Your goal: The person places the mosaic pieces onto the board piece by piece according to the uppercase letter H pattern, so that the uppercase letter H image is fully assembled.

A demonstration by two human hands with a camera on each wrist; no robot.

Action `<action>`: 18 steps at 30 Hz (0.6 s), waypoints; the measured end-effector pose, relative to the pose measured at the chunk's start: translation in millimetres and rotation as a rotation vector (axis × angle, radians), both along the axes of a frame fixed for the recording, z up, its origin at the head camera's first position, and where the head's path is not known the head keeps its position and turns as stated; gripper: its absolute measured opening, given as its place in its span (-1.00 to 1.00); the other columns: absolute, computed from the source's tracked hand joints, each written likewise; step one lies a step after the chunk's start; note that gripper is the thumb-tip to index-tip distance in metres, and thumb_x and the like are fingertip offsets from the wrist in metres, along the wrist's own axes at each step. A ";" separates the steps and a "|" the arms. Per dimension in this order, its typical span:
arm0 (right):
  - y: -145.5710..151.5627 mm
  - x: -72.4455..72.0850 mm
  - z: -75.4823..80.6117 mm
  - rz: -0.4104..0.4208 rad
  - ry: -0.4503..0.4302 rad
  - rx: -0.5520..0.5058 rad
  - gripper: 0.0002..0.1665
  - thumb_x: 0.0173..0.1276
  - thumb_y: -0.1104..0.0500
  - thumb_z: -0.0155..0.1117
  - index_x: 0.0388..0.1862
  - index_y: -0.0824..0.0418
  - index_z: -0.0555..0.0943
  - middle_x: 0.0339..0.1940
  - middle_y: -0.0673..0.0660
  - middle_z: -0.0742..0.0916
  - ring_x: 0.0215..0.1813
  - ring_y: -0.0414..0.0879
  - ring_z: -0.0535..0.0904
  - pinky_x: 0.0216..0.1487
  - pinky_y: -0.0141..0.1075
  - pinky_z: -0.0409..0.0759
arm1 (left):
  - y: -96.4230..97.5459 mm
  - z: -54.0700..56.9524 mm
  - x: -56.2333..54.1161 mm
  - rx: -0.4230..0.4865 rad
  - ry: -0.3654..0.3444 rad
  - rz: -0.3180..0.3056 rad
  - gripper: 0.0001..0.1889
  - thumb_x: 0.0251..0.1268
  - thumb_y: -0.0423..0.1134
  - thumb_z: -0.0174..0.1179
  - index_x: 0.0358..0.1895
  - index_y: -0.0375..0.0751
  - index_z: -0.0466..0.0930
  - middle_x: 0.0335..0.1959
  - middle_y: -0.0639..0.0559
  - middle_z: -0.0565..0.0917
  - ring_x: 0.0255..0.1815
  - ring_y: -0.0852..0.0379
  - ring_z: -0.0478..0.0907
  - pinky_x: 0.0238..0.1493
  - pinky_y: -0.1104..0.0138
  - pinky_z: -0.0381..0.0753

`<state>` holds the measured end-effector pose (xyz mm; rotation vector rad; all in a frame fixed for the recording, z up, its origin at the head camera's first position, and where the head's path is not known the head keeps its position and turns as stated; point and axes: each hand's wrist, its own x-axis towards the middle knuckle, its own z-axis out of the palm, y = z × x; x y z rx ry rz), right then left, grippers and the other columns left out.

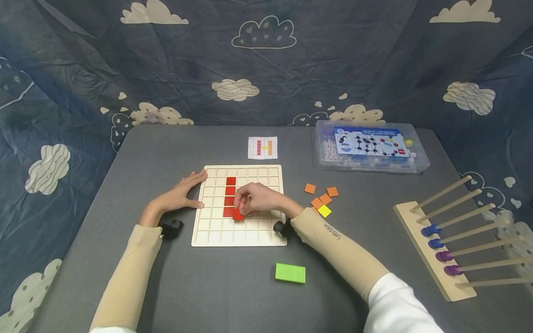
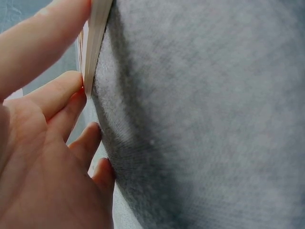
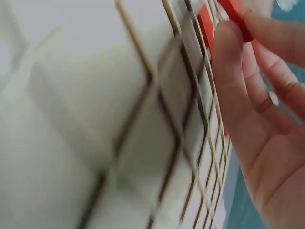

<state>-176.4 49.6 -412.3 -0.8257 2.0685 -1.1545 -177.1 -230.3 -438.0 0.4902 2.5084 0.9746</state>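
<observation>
The wooden grid board [image 1: 213,237] lies on the grey table, with several red square tiles [image 1: 229,200] in one upright column left of its middle. My right hand [image 1: 260,198] is over the board and pinches a red tile [image 1: 238,215] between thumb and fingertips, just right of the column's lower end. In the right wrist view that held red tile [image 3: 236,16] is tilted above the grid. At the board's left edge is my left hand [image 1: 180,193], fingers spread, thumb and fingertips at the rim. The left wrist view shows its fingertips [image 2: 71,82] against the board's side.
Behind the board lies a pattern card [image 1: 263,148] with coloured squares. Several orange tiles [image 1: 310,188] and a yellow tile [image 1: 324,211] lie to the right. A green block [image 1: 290,273] is in front, a clear plastic box [image 1: 370,159] at back right, a pegged wooden rack [image 1: 433,259] at far right.
</observation>
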 end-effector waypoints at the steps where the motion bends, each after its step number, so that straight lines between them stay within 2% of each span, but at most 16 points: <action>1: -6.6 2.1 -0.4 0.009 0.021 0.025 -0.83 0.07 0.49 0.27 -0.35 0.31 0.63 -0.50 0.07 0.63 -0.42 -0.20 0.50 -0.34 -0.43 0.48 | 0.0 0.2 -0.3 0.000 0.000 -0.002 -0.01 0.08 -0.16 0.41 0.49 -0.35 -0.04 0.53 -0.24 -0.12 0.51 -0.23 -0.36 0.42 -0.11 -0.39; 8: -37.0 17.4 -0.5 0.055 0.265 0.205 -0.81 0.04 0.46 0.29 -0.49 0.18 0.61 -0.69 -0.07 0.55 -0.58 -0.26 0.41 -0.48 -0.46 0.36 | -0.9 -1.2 -0.7 0.004 0.000 -0.006 -0.01 0.09 -0.16 0.40 0.49 -0.34 -0.04 0.53 -0.23 -0.13 0.51 -0.23 -0.37 0.42 -0.11 -0.40; 11: -41.8 21.9 1.6 0.057 0.333 0.268 -0.79 0.04 0.44 0.28 -0.54 0.14 0.58 -0.70 -0.08 0.52 -0.58 -0.24 0.38 -0.51 -0.44 0.32 | -0.8 -1.2 -0.6 0.006 0.001 -0.007 -0.01 0.09 -0.16 0.40 0.50 -0.34 -0.04 0.53 -0.23 -0.14 0.51 -0.23 -0.37 0.42 -0.10 -0.40; 15: -42.5 24.4 2.0 0.054 0.373 0.318 -0.79 0.07 0.37 0.32 -0.56 0.10 0.54 -0.66 -0.11 0.53 -0.54 -0.23 0.40 -0.50 -0.44 0.33 | -0.9 -0.8 -0.3 0.011 0.006 -0.014 -0.01 0.08 -0.16 0.40 0.49 -0.35 -0.04 0.53 -0.23 -0.13 0.51 -0.23 -0.36 0.42 -0.09 -0.41; 18: -38.2 22.2 0.5 0.044 0.325 0.282 -0.82 0.09 0.33 0.36 -0.53 0.10 0.55 -0.66 -0.09 0.55 -0.55 -0.24 0.41 -0.49 -0.44 0.35 | -0.7 -0.2 0.2 0.011 0.011 -0.016 -0.01 0.09 -0.16 0.40 0.49 -0.36 -0.03 0.53 -0.24 -0.13 0.51 -0.23 -0.36 0.43 -0.08 -0.41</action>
